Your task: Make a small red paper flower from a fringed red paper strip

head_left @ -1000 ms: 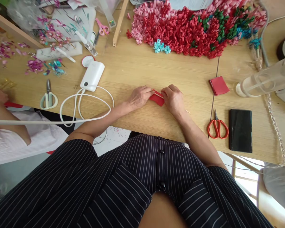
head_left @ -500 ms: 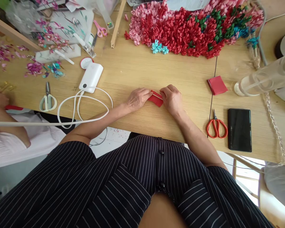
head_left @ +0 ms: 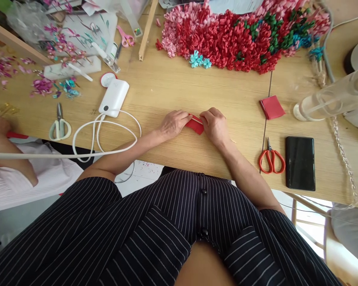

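A small red paper piece (head_left: 195, 125) lies on the wooden table (head_left: 179, 151) between my two hands, with a thin pale stick (head_left: 196, 118) along its far edge. My left hand (head_left: 173, 122) pinches the paper's left end, fingers closed on it and the stick. On the right end my right hand (head_left: 215, 124) is curled over the paper, fingers pressed down on it. A short bit of the stick pokes out behind my right wrist.
A stack of red paper squares (head_left: 271, 107), orange-handled scissors (head_left: 271, 159) and a black phone (head_left: 300, 163) lie to the right. A heap of red, pink and green paper curls (head_left: 241, 35) fills the far side. White device with cable (head_left: 113, 97) and pale scissors (head_left: 59, 126) sit left; another person's arm (head_left: 6, 151) at far left.
My hands have stayed on the red paper and stick; the paper looks slightly narrower between my fingers. The view shifted a little.
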Demonstrator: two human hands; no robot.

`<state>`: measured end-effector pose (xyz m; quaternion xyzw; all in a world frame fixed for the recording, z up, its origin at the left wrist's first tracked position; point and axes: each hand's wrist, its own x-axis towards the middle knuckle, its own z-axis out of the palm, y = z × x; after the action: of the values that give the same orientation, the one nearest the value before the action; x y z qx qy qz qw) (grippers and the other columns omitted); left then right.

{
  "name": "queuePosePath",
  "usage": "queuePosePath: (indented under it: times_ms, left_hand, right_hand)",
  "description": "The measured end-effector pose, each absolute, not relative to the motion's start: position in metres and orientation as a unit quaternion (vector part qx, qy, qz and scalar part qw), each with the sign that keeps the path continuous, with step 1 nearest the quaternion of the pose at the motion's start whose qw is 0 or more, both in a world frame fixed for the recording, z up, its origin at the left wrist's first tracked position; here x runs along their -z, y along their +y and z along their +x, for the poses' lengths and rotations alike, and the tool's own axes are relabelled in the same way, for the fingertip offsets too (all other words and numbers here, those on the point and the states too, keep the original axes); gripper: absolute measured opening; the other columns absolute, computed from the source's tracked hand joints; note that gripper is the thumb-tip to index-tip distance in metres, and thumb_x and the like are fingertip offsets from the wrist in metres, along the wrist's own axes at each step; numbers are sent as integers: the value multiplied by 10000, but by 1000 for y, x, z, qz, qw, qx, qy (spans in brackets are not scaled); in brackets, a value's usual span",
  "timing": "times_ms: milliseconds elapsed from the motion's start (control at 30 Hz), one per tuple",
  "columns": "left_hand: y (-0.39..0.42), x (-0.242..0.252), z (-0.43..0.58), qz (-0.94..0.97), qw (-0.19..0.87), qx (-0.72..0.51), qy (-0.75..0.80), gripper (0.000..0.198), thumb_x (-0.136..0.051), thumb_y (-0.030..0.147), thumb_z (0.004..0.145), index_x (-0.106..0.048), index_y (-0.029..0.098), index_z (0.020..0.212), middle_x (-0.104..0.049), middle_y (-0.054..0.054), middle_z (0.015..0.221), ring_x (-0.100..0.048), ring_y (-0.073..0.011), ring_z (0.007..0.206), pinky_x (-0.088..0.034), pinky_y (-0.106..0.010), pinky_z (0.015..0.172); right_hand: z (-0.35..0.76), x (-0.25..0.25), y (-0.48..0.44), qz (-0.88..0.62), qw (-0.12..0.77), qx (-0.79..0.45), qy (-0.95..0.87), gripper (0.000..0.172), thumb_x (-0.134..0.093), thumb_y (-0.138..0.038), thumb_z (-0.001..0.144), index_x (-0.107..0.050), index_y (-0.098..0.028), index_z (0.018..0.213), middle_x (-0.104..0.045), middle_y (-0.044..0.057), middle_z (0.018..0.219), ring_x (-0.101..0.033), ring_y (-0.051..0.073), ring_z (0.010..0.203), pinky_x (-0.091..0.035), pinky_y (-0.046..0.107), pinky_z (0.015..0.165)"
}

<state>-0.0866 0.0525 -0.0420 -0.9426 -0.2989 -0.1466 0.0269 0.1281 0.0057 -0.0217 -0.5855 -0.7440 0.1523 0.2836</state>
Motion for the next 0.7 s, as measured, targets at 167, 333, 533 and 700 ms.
queuePosePath:
  times_ms: [167, 333, 533, 700]
  left_hand:
    - [53, 42, -86, -941, 51, 140, -303, 526, -246, 297, 1145, -743, 127, 1170, -756, -114, 972, -685, -230, 929, -505, -358, 803]
    - [52, 44, -85, -938, 45, 151, -309, 498, -272, 282, 1144, -749, 143, 1174, -754, -97, 962, -682, -215, 932, -508, -344, 822]
    - [56, 50, -85, -922, -16, 188, -337, 473, -332, 322, 1140, -774, 152, 1148, -744, -94, 973, -676, -208, 922, -519, -343, 823]
    - [66, 50, -92, -887, -73, 265, -371, 267, -547, 232, 1062, -778, 204, 1194, -721, -48, 1013, -665, -168, 946, -528, -298, 837]
  right_hand:
    - [129, 24, 7, -588, 283, -150, -743, 286, -490, -130, 1014, -774, -166, 1011, -708, 114, 1007, -609, 213, 917, -474, 336, 820]
    - [129, 16, 4, -594, 221, -161, -757, 272, -513, -163, 1030, -783, -136, 1017, -733, 145, 1030, -613, 239, 951, -467, 357, 853]
    - [125, 6, -1, -622, 133, -170, -753, 224, -570, -182, 1022, -784, -120, 1047, -744, 172, 1106, -632, 256, 1022, -454, 346, 840]
    - [125, 6, -1, -624, 127, -171, -752, 237, -562, -192, 1038, -783, -113, 1070, -747, 176, 1135, -646, 254, 1051, -458, 337, 871]
